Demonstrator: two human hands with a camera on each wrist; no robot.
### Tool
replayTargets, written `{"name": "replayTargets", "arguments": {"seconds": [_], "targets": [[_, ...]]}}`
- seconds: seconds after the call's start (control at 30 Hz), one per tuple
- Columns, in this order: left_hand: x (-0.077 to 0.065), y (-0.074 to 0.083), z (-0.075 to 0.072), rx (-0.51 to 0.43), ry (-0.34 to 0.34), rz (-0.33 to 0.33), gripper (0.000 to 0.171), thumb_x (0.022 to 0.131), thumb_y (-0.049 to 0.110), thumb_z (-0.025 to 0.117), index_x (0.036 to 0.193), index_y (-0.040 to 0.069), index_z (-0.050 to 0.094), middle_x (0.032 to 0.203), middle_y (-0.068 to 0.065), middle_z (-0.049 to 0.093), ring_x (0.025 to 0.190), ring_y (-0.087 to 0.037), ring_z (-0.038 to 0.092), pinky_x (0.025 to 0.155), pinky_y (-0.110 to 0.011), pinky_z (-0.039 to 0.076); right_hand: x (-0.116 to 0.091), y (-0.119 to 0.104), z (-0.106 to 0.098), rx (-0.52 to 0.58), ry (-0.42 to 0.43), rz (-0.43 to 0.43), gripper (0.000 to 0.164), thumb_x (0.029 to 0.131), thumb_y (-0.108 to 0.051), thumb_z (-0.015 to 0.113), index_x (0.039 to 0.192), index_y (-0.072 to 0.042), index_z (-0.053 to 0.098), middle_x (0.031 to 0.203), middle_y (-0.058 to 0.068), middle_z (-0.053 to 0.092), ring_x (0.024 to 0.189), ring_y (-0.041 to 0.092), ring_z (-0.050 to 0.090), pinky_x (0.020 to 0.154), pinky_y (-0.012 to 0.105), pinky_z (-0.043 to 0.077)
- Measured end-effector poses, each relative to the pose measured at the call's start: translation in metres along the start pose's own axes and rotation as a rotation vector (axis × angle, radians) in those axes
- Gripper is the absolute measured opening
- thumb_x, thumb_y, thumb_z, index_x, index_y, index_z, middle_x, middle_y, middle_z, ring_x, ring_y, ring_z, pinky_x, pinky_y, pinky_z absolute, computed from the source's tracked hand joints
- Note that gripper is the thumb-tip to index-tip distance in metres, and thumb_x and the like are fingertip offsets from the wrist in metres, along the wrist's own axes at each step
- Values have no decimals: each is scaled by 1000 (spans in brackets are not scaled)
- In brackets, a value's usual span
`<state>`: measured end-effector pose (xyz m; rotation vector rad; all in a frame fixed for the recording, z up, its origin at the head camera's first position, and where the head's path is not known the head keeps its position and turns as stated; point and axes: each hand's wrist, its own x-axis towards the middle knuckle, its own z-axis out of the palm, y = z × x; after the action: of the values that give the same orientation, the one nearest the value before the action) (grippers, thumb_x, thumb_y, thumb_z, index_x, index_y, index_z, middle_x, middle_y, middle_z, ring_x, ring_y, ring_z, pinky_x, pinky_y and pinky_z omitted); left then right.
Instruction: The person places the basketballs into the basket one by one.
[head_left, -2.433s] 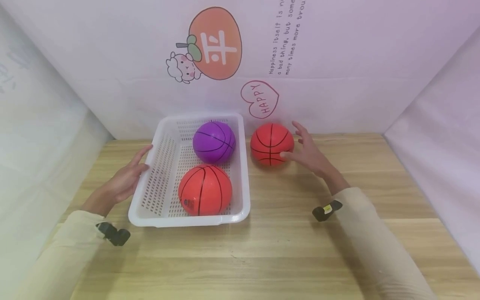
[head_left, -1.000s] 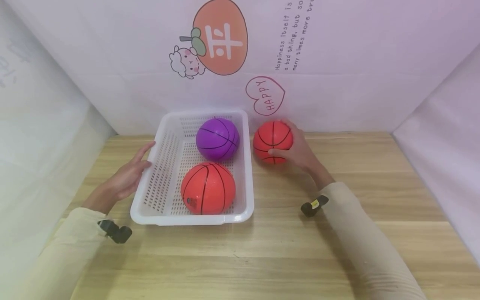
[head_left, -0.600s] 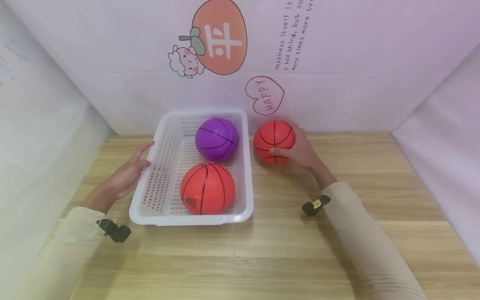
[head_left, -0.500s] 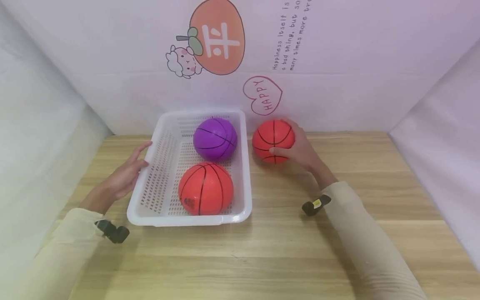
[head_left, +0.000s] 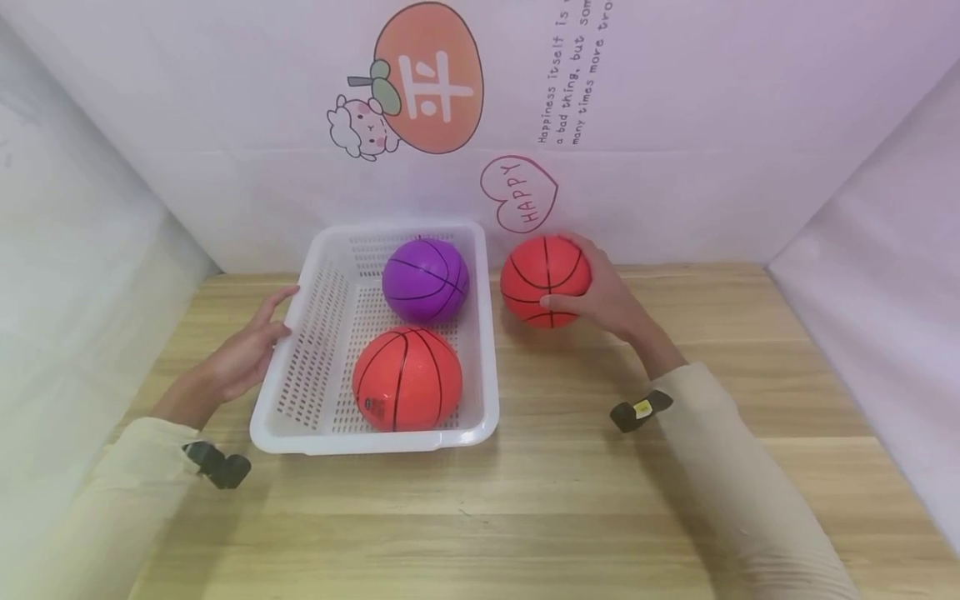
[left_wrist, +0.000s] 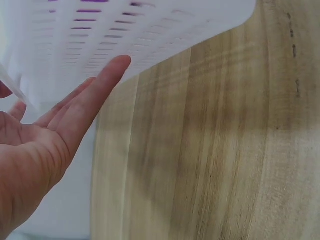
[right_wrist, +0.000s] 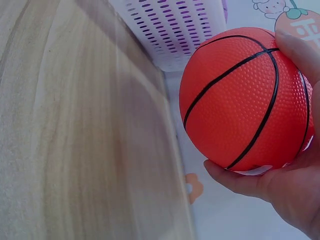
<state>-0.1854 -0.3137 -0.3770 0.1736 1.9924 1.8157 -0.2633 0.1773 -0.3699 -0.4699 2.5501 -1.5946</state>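
My right hand (head_left: 609, 296) grips a red toy basketball (head_left: 543, 275), thumb on its near side and fingers round its far right side. In the right wrist view this basketball (right_wrist: 235, 100) appears slightly off the table. Left of it stands a white perforated plastic basket (head_left: 491, 375). Inside lie a purple basketball (head_left: 425, 282) at the back and another red basketball (head_left: 408, 383) in front. Against the basket's left rim rests my left hand (head_left: 243, 354); the left wrist view shows its fingers (left_wrist: 95, 97) stretched out along the outer wall.
The wooden tabletop (head_left: 465, 517) runs back to a white printed sheet (head_left: 675, 125). White cloth walls (head_left: 885, 217) close off both sides. The basket's right rim rises between the gripped basketball and the other two.
My right hand came in from the right and closed round the red basketball, which has since risen slightly. The left hand stays at the basket rim. The head view has shifted a little.
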Motion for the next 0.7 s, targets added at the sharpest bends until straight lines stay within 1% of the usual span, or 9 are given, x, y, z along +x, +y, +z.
{"name": "replayTargets", "arguments": {"seconds": [0.1, 0.13, 0.43, 0.6, 0.7], "targets": [[0, -1, 0, 2, -5, 8, 65, 106, 9, 23, 157, 30, -10, 153, -38, 14, 112, -18, 60, 89, -48, 54, 6, 12, -1, -8, 18, -30, 96, 79, -27, 86, 155, -27, 28, 148, 2, 37, 133, 27, 38, 90, 50, 54], [0, -1, 0, 3, -4, 10, 65, 105, 8, 23, 157, 30, -9, 153, -38, 14, 112, -18, 60, 88, -47, 54, 6, 11, -2, -8, 24, -36, 96, 78, -27, 86, 155, -27, 29, 147, 1, 38, 132, 25, 38, 89, 49, 54], [-2, 0, 0, 1, -7, 16, 66, 105, 8, 24, 157, 29, -9, 152, -39, 15, 112, -20, 60, 89, -48, 54, 5, -15, -4, -1, 33, -102, 95, 79, -26, 85, 155, -25, 28, 148, 0, 38, 132, 23, 39, 90, 48, 54], [-1, 0, 2, -3, -7, 26, 66, 105, 7, 24, 158, 27, -9, 152, -40, 14, 110, -17, 62, 87, -47, 54, 5, -30, -4, 3, 35, -121, 96, 78, -24, 86, 155, -26, 28, 149, -1, 37, 132, 23, 39, 91, 49, 53], [0, -1, 2, -7, -4, 29, 65, 105, 8, 24, 158, 28, -8, 152, -40, 14, 110, -18, 62, 87, -47, 55, 4, -38, -2, -4, 33, -129, 96, 78, -22, 86, 155, -26, 29, 149, 0, 36, 133, 23, 38, 92, 49, 53]]}}
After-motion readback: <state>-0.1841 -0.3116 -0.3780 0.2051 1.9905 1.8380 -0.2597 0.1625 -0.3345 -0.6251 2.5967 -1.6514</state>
